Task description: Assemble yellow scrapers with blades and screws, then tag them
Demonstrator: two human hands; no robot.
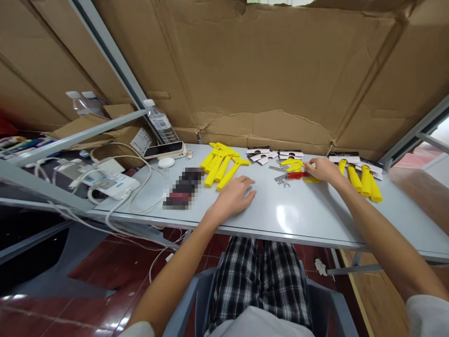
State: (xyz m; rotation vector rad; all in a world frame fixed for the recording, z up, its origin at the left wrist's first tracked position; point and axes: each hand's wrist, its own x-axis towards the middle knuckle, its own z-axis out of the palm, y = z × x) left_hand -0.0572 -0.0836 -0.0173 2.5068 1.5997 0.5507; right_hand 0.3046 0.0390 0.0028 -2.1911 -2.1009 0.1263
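My left hand [235, 199] lies palm down on the table, fingers apart and holding nothing. Just beyond it is a pile of yellow scrapers [221, 164] with T-shaped heads. Farther right, my right hand [322, 169] has its fingers curled down among small yellow plastic pieces [293, 164]. Whatever its fingertips grip is hidden. A red-handled tool [296, 175], perhaps a screwdriver, lies against that hand's fingers. Thin metal blades [279, 178] and a small heap of screws [283, 183] are beside it.
Black-and-white cards [259, 154] lie at the back; several yellow handles [365, 182] with cards are at the right. Left are a pixelated dark object [184, 189], a phone [164, 150], a water bottle [161, 121], a power strip [117, 185] and loose white cables. Cardboard [266, 70] walls the back.
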